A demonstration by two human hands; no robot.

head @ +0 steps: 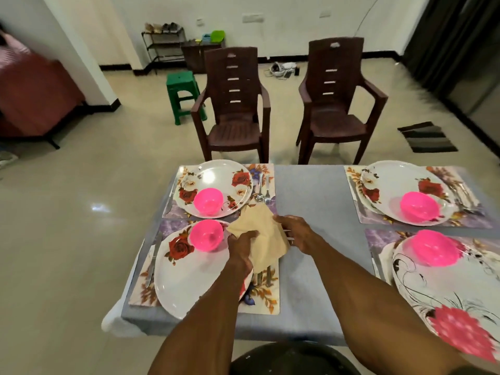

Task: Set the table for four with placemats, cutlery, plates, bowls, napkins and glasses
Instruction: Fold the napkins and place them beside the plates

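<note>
A beige napkin point(263, 234) lies crumpled over the cutlery point(263, 277) of the near-left setting. My left hand point(242, 246) grips its left side and my right hand point(296, 232) holds its right edge. Each of the four floral placemats carries a white flowered plate with a pink bowl: near left plate point(189, 277) and bowl point(207, 235), far left plate point(216, 185) and bowl point(208, 200), far right plate point(397, 190) and bowl point(419, 207), near right plate point(443, 288) and bowl point(435, 247). A spoon and fork point(263, 188) rest beside the far left plate.
The table wears a grey cloth point(311, 212). Knives lie left of the left plates. Two brown plastic chairs point(232, 109) stand beyond the far edge, a green stool point(184, 93) behind them. A dark round seat point(292, 358) is below me.
</note>
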